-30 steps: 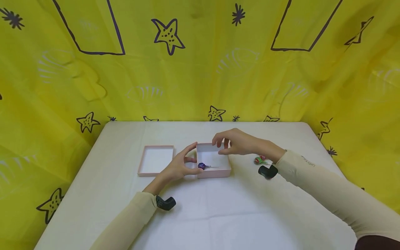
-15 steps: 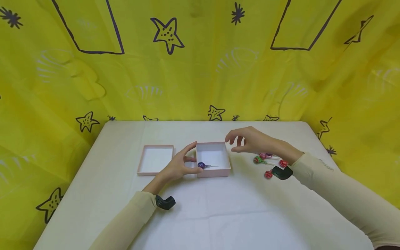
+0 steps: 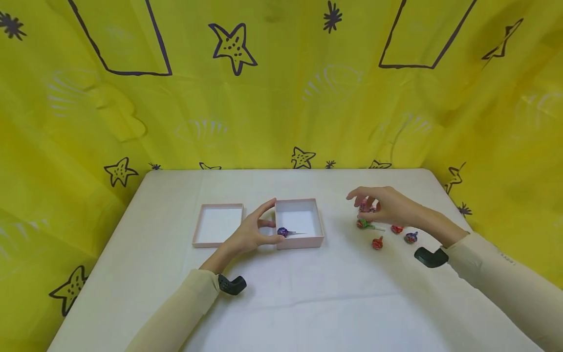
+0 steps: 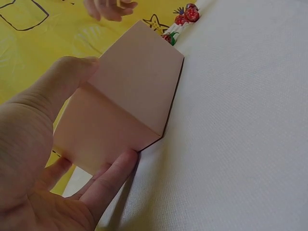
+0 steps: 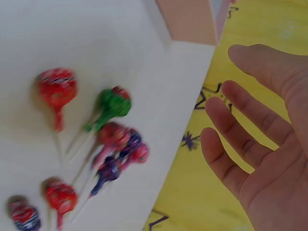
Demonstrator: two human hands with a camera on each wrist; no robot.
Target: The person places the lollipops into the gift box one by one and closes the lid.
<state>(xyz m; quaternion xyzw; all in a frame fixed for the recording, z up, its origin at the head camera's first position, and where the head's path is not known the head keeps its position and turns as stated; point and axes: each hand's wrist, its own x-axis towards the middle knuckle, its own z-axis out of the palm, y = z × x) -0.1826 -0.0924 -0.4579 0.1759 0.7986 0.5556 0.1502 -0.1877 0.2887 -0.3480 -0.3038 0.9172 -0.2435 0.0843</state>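
A pale pink box (image 3: 300, 242) stands upright on the table with its white inside showing. One purple-wrapped lollipop (image 3: 283, 232) lies in its front left part. My left hand (image 3: 251, 232) holds the box by its left side, thumb at the front corner and index finger at the back corner. My right hand (image 3: 391, 207) hovers, fingers loosely bent and holding nothing, above the loose lollipops to the right of the box. Among these are a green lollipop (image 5: 114, 103), a red lollipop (image 5: 57, 89) and a cluster of pink and purple ones, partly hidden by the hand in the head view.
To the left of the box lies its shallow pink lid (image 3: 218, 225), white inside facing up. A white cloth covers the table (image 3: 281, 303). Yellow patterned curtain (image 3: 272, 107) hangs behind and at both sides.
My right hand has moved right, from over the box to above the loose lollipops, uncovering several of them. The left hand and the box have stayed in place.
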